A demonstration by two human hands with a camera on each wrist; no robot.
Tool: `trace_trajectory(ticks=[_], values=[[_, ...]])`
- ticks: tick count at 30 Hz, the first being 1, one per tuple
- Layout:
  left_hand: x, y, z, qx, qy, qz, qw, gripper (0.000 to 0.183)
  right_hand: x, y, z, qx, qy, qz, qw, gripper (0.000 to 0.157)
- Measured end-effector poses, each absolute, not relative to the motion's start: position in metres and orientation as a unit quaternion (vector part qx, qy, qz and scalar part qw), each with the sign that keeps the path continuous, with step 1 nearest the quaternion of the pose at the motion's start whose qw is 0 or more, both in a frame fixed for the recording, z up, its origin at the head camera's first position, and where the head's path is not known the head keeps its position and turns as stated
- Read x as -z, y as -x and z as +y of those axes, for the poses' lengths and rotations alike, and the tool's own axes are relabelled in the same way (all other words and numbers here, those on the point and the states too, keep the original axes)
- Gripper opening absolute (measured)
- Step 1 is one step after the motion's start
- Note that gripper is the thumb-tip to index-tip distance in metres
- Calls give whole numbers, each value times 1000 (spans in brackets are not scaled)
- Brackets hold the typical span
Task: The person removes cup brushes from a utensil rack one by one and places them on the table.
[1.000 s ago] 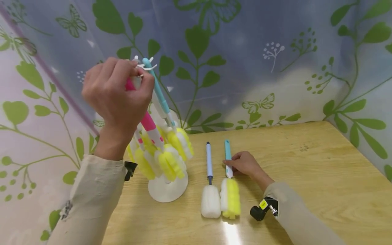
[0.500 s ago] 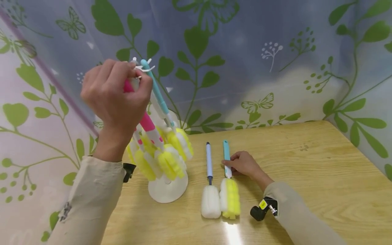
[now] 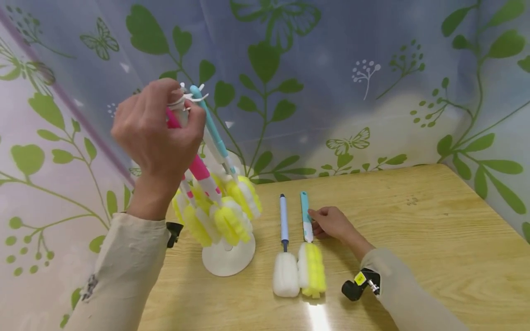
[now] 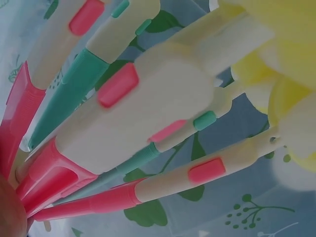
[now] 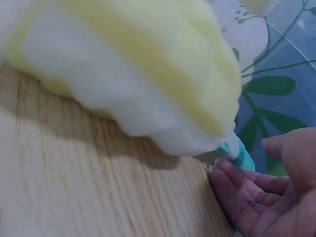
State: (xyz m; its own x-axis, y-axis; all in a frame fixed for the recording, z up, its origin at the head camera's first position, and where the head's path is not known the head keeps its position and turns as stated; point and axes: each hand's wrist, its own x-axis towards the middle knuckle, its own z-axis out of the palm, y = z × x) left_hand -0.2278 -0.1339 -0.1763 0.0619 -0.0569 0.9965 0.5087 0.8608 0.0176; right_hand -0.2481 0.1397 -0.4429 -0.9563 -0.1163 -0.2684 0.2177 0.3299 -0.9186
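In the head view, my left hand (image 3: 153, 119) curls its fingers about the top of a pink-handled bottle brush (image 3: 200, 168), close to the white hooks (image 3: 194, 96) of a rack. Its fingertips are partly hidden. Several yellow-and-white sponge heads hang there above the round white base (image 3: 228, 261). A teal-and-white bottle brush (image 3: 305, 216) lies on the table, its sponge toward me. Beside its handle is my right hand (image 3: 333, 223), thumb lifted clear and fingers loosely bent near the handle in the right wrist view. Left of that brush lies a lavender-handled bottle brush (image 3: 284, 220) with a white sponge.
The wooden table (image 3: 397, 216) extends to the right of the brushes. Behind it hangs a leaf-and-butterfly-patterned cloth (image 3: 314, 92). In the left wrist view, several pink and teal handles (image 4: 69, 96) fan out close together.
My right thumb and fingers have let go of the teal brush and shifted slightly right of its handle. The left index finger has lifted a little away from the thumb.
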Motion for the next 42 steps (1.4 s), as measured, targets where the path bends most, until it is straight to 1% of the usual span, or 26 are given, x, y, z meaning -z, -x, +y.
trace_trajectory(ticks=[5, 12, 16, 25, 31, 35, 37, 42], values=[[176, 228, -133, 194, 176, -655, 708, 17, 439, 249, 151, 600, -35, 785, 149, 42], [173, 231, -132, 199, 187, -645, 714, 21, 433, 248, 166, 612, -4, 781, 122, 43], [171, 233, -132, 210, 197, -642, 710, 22, 424, 244, 166, 633, 9, 767, 107, 42], [169, 237, -136, 253, 234, -639, 687, 27, 380, 234, 143, 661, 90, 741, 73, 36], [168, 235, -137, 273, 247, -638, 676, 27, 340, 227, 113, 656, 183, 731, 50, 30], [169, 232, -136, 271, 240, -642, 676, 26, 314, 221, 87, 622, 250, 741, 22, 28], [169, 229, -136, 260, 231, -651, 675, 27, 303, 220, 74, 605, 274, 748, -5, 27], [166, 218, -136, 222, 212, -690, 656, 30, 279, 223, 48, 579, 279, 761, -85, 31]])
